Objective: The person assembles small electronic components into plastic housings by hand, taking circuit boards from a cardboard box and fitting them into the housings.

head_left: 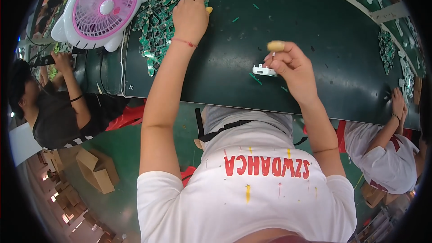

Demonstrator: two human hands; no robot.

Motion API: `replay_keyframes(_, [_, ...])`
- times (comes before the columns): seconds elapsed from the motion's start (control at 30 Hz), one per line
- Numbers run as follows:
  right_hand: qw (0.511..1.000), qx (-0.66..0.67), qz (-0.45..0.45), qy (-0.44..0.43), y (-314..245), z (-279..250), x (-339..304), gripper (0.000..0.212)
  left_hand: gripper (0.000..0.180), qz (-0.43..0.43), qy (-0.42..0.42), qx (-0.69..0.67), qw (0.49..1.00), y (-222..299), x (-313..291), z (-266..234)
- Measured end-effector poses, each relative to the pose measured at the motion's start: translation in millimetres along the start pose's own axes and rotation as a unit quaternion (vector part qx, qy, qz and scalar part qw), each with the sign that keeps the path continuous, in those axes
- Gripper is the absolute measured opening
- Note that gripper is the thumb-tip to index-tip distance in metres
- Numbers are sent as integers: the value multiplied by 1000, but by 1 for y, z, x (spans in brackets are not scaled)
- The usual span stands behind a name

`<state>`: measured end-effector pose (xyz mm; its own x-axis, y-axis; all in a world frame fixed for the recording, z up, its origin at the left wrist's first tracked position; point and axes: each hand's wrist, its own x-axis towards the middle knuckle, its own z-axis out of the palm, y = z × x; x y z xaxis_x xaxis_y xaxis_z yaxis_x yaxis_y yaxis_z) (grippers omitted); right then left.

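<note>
My left hand (191,18) is over the right side of a heap of small green circuit boards (155,31), wearing a thin red cord at the wrist. Its fingers curl downward, a yellow finger cot (209,10) shows at its right edge, and the fingertips are hidden. Above the bench, my right hand (290,63) pinches a small white plastic housing (264,70) with short upright posts. Another yellow finger cot (275,46) covers a fingertip of that hand. Just below the housing, a narrow green board (255,78) lies on the dark bench top (225,58).
A white and pink fan (106,6) stands left of the heap, its white cable (122,67) running to the bench edge. Co-workers sit at left (58,103) and right (382,153). More boards (387,49) and white parts (407,78) lie at far right. A cardboard box (96,171) is on the floor.
</note>
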<state>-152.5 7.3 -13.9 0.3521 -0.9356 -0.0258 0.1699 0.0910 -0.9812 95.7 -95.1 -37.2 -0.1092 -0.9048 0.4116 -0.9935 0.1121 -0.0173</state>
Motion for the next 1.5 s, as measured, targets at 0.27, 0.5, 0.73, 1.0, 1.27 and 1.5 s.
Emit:
replay_keyframes(0.27, [997,-74,-24,-21,11,-8,-9,17,26,-111,-111,-372,915,21,0,-38])
replay_keyframes(0.5, [999,-32,14,-16,-8,-1,-3,18,33,-153,-112,-847,497,54,-48,-53])
replay_keyframes(0.73, [1000,12,13,-1,-17,6,0,12,62,-75,53,-814,574,91,-70,-65])
replay_keyframes(1.0, [999,-22,-15,21,-26,14,-1,9,34,-56,-54,-766,639,97,-76,-69])
replay_keyframes(1.27, [996,-69,-33,42,-30,16,2,9,47,6,72,-632,771,108,-71,-73])
replay_keyframes(1.5, [998,-33,-37,29,-31,18,3,8,48,51,102,-577,809,103,-69,-68])
